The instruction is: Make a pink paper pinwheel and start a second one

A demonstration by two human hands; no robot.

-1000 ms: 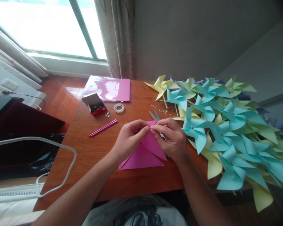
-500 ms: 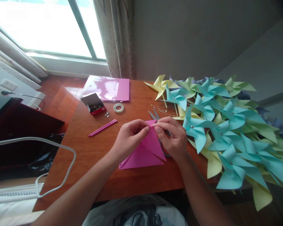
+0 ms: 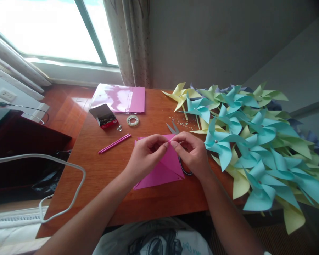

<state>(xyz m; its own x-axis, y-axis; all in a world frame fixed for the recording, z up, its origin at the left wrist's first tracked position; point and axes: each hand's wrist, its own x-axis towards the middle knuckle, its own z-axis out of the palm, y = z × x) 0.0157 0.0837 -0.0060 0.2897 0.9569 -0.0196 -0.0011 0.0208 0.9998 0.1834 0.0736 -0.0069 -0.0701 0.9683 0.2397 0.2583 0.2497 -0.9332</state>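
The pink paper (image 3: pixel 163 171) is found at the centre of the frame, lying on the wooden table (image 3: pixel 101 170) with folded triangular flaps; its lower corners rest flat, and its upper tips are raised between the two hands. The left hand (image 3: pixel 146 156) is seen with fingers curled in, thumb and forefinger pinched on a paper tip. The right hand (image 3: pixel 192 156) is likewise curled, its thumb and forefinger closed on the adjoining tip; the fingertips of both hands nearly meet. Whether anything else is held between the fingers cannot be told.

A pair of scissors (image 3: pixel 172 128) is noted just above and behind the right hand, blades pointing to the upper frame, with a handle loop showing below that hand, beside the paper's right edge. Small metal pieces (image 3: pixel 184 122) are scattered near the blades. A large heap of blue, yellow and green pinwheels (image 3: pixel 255 141) occupies the right half of the frame.

Left of centre, two pink straws (image 3: pixel 115 143) are laid side by side. Above these, a tape roll (image 3: pixel 132 120), an open red box (image 3: pixel 104 116) and a stack of pink sheets (image 3: pixel 119 99) are recorded. A white cable (image 3: pixel 69 198) loops at the lower left.
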